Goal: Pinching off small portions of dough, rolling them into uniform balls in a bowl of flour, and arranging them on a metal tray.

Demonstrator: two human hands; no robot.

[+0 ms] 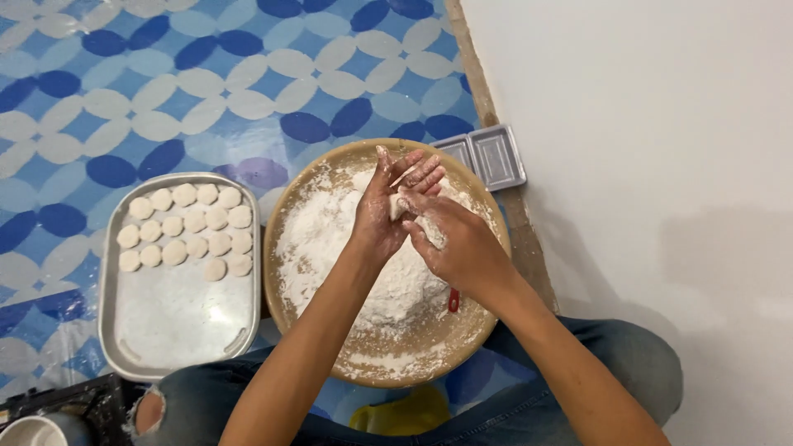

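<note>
Dough (402,206) sits squeezed between our floury palms: our left hand (387,206) fingers point up, our right hand (458,244) presses across it above the wooden bowl (429,351).

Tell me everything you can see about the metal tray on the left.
The metal tray is rectangular with rounded corners and a raised rim, silver and shiny. It lies flat on the blue patterned floor, touching the round wooden board. Its far half holds rows of small, flat, round dough pieces; the near half is bare.
</note>
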